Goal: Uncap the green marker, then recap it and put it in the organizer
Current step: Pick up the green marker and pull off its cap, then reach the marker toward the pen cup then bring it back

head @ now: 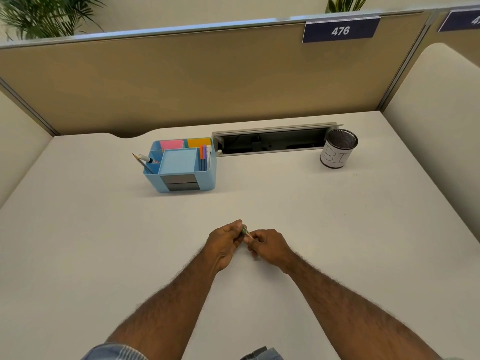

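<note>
Both my hands meet over the middle of the white desk, holding a thin green marker (245, 230) between them. My left hand (225, 242) pinches its upper end and my right hand (267, 245) grips its lower end; only a short green stretch shows between the fingers. Whether the cap is on or off is hidden by my fingers. The light blue organizer (187, 181) stands farther back, left of centre, holding orange and purple pens, a pencil, a white marker and coloured sticky notes.
A black mesh pen cup (337, 149) with a white label stands at the back right. An open cable tray (270, 141) runs along the desk's rear edge. Tan partition walls (207, 79) enclose the desk behind and at both sides.
</note>
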The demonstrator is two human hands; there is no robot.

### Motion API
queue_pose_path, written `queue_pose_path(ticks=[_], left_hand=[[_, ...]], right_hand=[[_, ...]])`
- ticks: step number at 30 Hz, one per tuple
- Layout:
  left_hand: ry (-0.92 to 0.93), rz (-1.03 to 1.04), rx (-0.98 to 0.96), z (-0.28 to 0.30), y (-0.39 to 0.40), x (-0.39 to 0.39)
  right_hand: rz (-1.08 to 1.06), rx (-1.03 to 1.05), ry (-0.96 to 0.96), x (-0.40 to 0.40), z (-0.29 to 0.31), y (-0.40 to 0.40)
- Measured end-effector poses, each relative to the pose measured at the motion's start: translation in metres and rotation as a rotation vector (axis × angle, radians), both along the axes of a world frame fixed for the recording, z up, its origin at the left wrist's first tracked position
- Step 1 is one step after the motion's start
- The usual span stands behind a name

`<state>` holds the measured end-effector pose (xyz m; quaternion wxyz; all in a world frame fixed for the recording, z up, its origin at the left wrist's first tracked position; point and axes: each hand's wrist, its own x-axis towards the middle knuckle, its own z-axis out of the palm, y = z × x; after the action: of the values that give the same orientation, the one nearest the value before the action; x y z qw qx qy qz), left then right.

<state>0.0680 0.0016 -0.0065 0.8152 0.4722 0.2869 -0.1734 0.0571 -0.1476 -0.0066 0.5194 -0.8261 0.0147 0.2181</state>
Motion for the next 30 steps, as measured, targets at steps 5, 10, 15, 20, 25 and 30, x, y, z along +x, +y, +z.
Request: queue_pose_path(ticks=[5, 10, 15, 20, 25, 30], left_hand=[[0.039, 0.036, -0.022, -0.005, -0.003, 0.0], [0.039, 0.056, -0.072, -0.007, -0.002, 0.001], [0.067, 0.088, -0.089, -0.009, 0.001, 0.001], [0.075, 0.161, -0.1, -0.009, 0.009, 0.008], [0.132, 0.124, -0.053, -0.007, 0.015, 0.017], [0.191, 0.113, 0.071, -0.006, 0.016, 0.026]], right_hand=[[0.014, -0.018, 0.026, 0.002, 0.002, -0.002], [0.019, -0.042, 0.033, 0.005, 0.0, 0.0], [0.026, -0.052, 0.023, 0.006, 0.0, 0.001], [0.023, -0.047, 0.01, 0.003, -0.001, 0.0], [0.028, 0.01, -0.01, 0.003, -0.006, -0.003], [-0.076, 0.072, -0.026, 0.014, -0.007, -0.014]])
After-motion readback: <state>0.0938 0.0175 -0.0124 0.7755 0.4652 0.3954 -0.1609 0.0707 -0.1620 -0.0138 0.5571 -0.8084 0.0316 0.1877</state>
